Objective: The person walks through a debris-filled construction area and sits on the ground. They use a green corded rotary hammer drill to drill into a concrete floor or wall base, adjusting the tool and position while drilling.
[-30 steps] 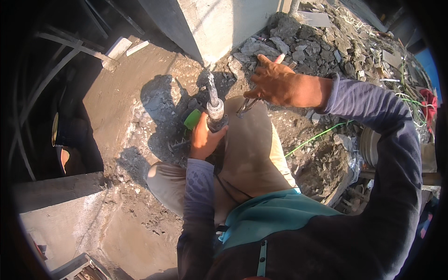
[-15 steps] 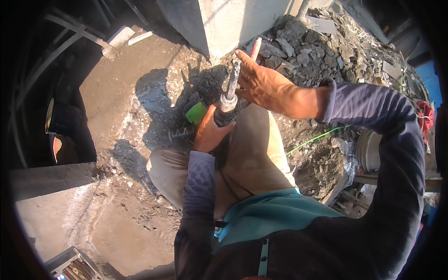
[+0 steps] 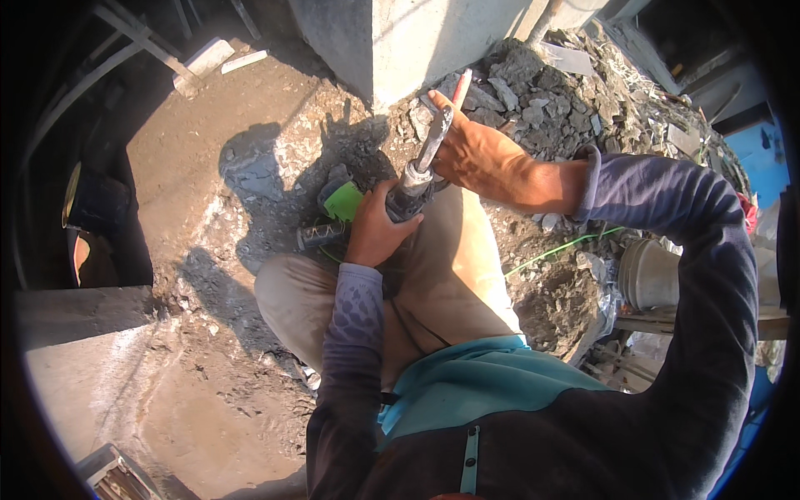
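Observation:
My left hand [image 3: 377, 227] is wrapped round the dark front body of a power hammer [image 3: 403, 202], just below its collar. From the collar a grey, dust-coated chisel bit [image 3: 432, 142] points up and leans to the right. Close behind the bit is my right hand [image 3: 483, 158], back upward, one finger stretched out toward the concrete pillar. A thin red and white stick [image 3: 461, 88] juts out past its fingers and seems gripped there, though the grip itself is hidden. Green casing [image 3: 342, 202] and a side handle [image 3: 323, 236] show left of my left hand.
A concrete pillar [image 3: 417, 50] rises ahead, with a heap of broken rubble [image 3: 533, 100] to its right. A green cord [image 3: 562, 250] runs over the ground near pale buckets [image 3: 648, 273]. At left lie a dark pit edge [image 3: 83, 312] and a black container [image 3: 96, 198].
The chisel bit has tipped to the right, nearer my right hand. My right hand and the stick have shifted slightly right. The left hand keeps its hold on the power hammer.

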Available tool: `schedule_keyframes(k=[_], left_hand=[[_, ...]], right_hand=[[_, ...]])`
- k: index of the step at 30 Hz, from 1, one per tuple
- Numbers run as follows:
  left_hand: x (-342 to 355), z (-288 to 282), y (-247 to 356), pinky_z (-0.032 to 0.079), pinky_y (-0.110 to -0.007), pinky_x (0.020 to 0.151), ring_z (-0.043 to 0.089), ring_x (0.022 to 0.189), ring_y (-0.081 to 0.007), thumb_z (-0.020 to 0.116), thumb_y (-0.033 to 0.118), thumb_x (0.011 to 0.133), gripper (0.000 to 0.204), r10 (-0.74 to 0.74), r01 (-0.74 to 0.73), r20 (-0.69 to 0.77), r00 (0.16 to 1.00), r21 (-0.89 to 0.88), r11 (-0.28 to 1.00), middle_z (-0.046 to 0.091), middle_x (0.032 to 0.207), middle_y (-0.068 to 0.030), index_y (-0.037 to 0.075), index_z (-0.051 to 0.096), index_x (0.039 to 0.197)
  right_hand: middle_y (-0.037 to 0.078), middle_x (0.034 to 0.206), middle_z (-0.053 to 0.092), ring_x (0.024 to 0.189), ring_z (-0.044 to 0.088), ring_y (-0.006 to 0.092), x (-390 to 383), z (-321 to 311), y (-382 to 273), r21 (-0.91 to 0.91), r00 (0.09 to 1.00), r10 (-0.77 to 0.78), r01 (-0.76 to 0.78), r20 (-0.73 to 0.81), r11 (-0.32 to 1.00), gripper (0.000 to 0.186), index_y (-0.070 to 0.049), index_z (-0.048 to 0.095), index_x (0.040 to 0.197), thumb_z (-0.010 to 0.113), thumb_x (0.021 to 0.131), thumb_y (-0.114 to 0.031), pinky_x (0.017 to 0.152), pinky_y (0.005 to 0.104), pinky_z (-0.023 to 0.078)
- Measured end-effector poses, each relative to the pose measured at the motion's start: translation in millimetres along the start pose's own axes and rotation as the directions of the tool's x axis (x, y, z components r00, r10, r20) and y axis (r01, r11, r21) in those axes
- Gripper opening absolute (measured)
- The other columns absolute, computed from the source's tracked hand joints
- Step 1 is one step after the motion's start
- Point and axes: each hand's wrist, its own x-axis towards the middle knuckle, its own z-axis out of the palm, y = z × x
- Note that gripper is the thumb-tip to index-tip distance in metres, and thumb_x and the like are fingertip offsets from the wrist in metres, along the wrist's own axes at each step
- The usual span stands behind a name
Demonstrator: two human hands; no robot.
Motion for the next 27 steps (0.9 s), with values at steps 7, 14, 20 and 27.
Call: schedule_keyframes(k=[7, 14, 20, 27], left_hand=[[1.4, 3.1, -2.1, 0.050, -0.052, 0.103, 0.063, 0.119, -0.0441, 0.094, 0.025, 0.076, 0.074, 0.035, -0.034, -0.014, 0.999, 0.018, 0.999, 0.067, 0.125, -0.0252, 0.003, 0.059, 0.138], [-1.7, 2.3, -0.9, 0.049, -0.053, 0.103, 0.062, 0.119, -0.0446, 0.094, 0.025, 0.075, 0.074, 0.040, -0.039, -0.023, 0.999, 0.022, 0.999, 0.067, 0.126, -0.0244, 0.004, 0.059, 0.137], [-1.6, 4.0, -0.5, 0.049, -0.053, 0.103, 0.062, 0.119, -0.0447, 0.093, 0.026, 0.076, 0.071, 0.063, -0.061, -0.043, 0.997, 0.026, 0.998, 0.067, 0.126, -0.0234, 0.004, 0.060, 0.135], [-4.9, 5.6, -1.6, 0.048, -0.054, 0.103, 0.063, 0.117, -0.0444, 0.093, 0.027, 0.076, 0.069, 0.103, -0.100, -0.077, 0.992, 0.034, 0.994, 0.069, 0.122, -0.0224, 0.004, 0.061, 0.133]], right_hand=[[0.000, 0.156, 0.057, 0.155, 0.044, 0.0272, 4.2, -3.3, -5.7, 0.044, 0.993, 0.001, -0.007, 0.122, 0.999, 0.044, -0.021, 0.061, 0.148, 0.062, 0.104, -0.021, 0.134, 0.0694, 0.007], [0.005, 0.145, 0.063, 0.144, 0.054, 0.0306, 10.1, 20.8, -20.6, 0.052, 0.996, 0.067, -0.064, -0.057, 0.997, 0.052, -0.015, 0.057, 0.152, 0.064, 0.102, -0.029, 0.130, 0.0655, 0.023], [0.005, 0.130, 0.067, 0.130, 0.062, 0.0284, 2.3, 26.0, -18.3, 0.041, 0.989, 0.094, -0.090, -0.110, 0.995, 0.046, -0.012, 0.061, 0.143, 0.068, 0.100, -0.028, 0.123, 0.0585, 0.033], [0.008, 0.125, 0.071, 0.123, 0.066, 0.0279, 6.6, 8.5, -10.5, 0.012, 1.000, 0.019, -0.020, 0.025, 1.000, 0.044, -0.006, 0.063, 0.136, 0.070, 0.099, -0.029, 0.110, 0.0491, 0.047]])
